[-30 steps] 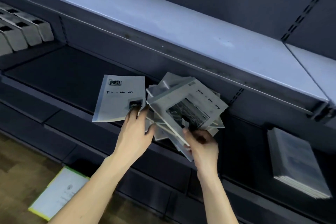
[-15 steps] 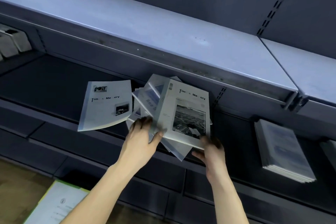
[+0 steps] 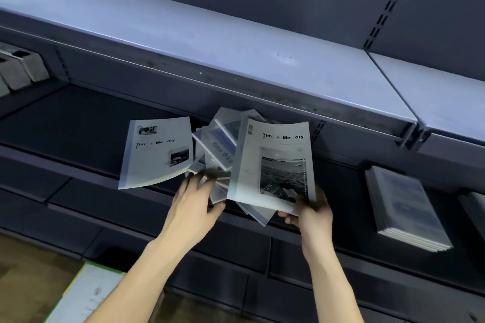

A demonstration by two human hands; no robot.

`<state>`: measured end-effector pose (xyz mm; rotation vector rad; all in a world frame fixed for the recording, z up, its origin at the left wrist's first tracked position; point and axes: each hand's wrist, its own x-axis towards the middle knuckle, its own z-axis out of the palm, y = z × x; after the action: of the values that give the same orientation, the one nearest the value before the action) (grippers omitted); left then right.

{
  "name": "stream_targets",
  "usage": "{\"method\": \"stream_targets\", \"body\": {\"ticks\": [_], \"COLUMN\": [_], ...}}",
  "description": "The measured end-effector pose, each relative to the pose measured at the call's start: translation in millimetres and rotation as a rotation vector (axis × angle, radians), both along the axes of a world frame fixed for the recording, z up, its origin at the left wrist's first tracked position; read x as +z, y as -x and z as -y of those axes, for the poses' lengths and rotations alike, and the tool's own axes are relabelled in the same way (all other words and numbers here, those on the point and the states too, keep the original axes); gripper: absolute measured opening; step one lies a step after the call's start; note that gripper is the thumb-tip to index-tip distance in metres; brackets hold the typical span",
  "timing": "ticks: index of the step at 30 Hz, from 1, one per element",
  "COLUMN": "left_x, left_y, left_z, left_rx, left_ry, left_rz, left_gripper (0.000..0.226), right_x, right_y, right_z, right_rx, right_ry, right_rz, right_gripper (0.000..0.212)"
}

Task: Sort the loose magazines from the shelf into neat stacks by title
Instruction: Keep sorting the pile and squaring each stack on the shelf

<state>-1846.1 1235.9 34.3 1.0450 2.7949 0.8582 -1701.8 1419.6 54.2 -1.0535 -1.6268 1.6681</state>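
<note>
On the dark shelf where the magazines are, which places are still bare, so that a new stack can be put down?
Bare board lies left of the Time & Memory magazine, up to the grey boxes. A narrower bare patch lies between the magazine in the right hand and the neat stack. The middle is crowded: the loose pile, where the left hand works.

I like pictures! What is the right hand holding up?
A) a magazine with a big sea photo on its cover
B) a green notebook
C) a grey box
A: the right hand pinches the bottom corner of the pale "Time & Memory" magazine, whose cover shows a large dark sea photo.
</note>
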Motion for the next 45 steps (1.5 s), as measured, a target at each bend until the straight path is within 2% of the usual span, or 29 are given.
{"method": "stream_targets", "body": {"ticks": [7,16,23,45], "left_x": [3,8,18,22], "left_y": [-8,-43,-78,-307], "left_z": [-4,-33,-59,-174], "left_rx": [-0.078,-0.192,-0.254,-0.468], "left_ry": [-0.034,-0.066,-0.024,0.041], "left_rz": [-0.01,0.052,0.001,-0.061], "left_gripper": [0.056,0.049,0.047,0.053], "right_x": [-8,-17,-9,-15], "right_y": [-41,-100,-152,-390], "right_z": [9,12,2,-76], "right_rx": [-0.141,-0.257,-0.293,-0.379], "right_ry": [0.062,0.053,0.026,0.034], "right_rz": [-0.03,-0.051,-0.07,-0.096], "right_gripper": [0.03,0.032,0.031,0.031]}}
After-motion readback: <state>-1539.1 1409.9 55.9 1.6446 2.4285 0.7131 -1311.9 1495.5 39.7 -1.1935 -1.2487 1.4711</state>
